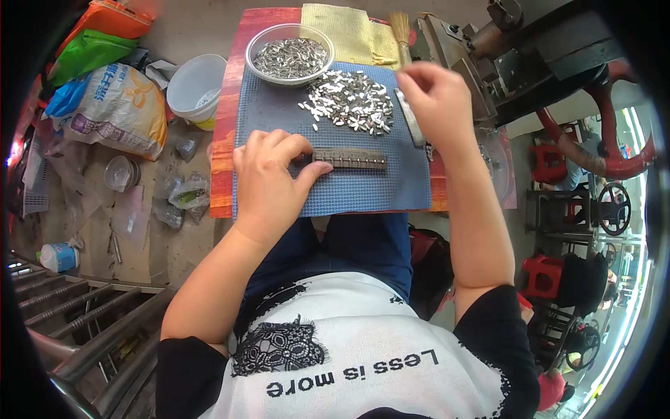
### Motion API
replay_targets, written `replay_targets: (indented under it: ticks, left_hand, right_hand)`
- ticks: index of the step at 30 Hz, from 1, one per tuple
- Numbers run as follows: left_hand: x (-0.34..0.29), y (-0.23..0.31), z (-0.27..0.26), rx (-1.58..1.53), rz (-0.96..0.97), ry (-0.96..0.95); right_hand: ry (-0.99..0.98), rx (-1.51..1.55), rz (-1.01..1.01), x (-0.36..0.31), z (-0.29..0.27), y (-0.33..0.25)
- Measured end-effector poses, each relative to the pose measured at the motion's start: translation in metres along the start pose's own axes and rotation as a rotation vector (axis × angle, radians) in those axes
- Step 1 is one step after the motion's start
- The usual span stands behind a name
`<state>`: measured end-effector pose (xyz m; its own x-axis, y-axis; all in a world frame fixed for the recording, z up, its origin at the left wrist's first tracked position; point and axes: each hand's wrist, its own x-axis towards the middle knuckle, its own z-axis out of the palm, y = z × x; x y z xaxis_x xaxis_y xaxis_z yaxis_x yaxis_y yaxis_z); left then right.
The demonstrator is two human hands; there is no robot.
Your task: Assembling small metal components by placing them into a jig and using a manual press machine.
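Observation:
My left hand [271, 174] grips the left end of a dark notched metal bar [352, 159], thumb on its near side and fingers curled over the far side. The bar lies flat on a blue textured mat [335, 197]. Beyond it spreads a loose pile of small shiny oblong metal pieces [356, 101]. My right hand [440, 94] is raised at the mat's far right, fingertips drawn together; whatever they hold, if anything, is too small or hidden. Beside that hand lies a narrow pale strip [410, 117], partly covered by it.
A clear plastic bowl [290, 31] of similar metal pieces stands at the mat's far left. Behind are a yellow cloth [338, 28] and a small straw brush [400, 31]. A heavy machine [460, 59] borders the right. Left of the table stand a white bucket [197, 80] and a sack [115, 112].

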<state>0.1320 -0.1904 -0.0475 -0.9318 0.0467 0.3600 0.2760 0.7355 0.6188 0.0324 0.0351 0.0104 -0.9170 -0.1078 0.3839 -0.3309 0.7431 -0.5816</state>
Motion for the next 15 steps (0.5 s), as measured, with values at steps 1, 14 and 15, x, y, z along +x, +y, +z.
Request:
replay_targets:
  ticks: [1, 14, 15]
  left_hand:
    - [0.000, 0.000, 0.000, 0.011, 0.001, -0.004]
    - [-0.003, 0.000, 0.003, 0.000, 0.002, 0.023]
    - [-0.003, 0.000, 0.003, -0.005, 0.007, 0.028]
  right_hand:
    - [0.000, -0.037, 0.030, -0.011, -0.003, 0.008]
    - [-0.030, -0.449, 0.065, -0.058, 0.007, 0.024]
    - [-0.036, -0.422, 0.069, -0.062, 0.004, 0.027]
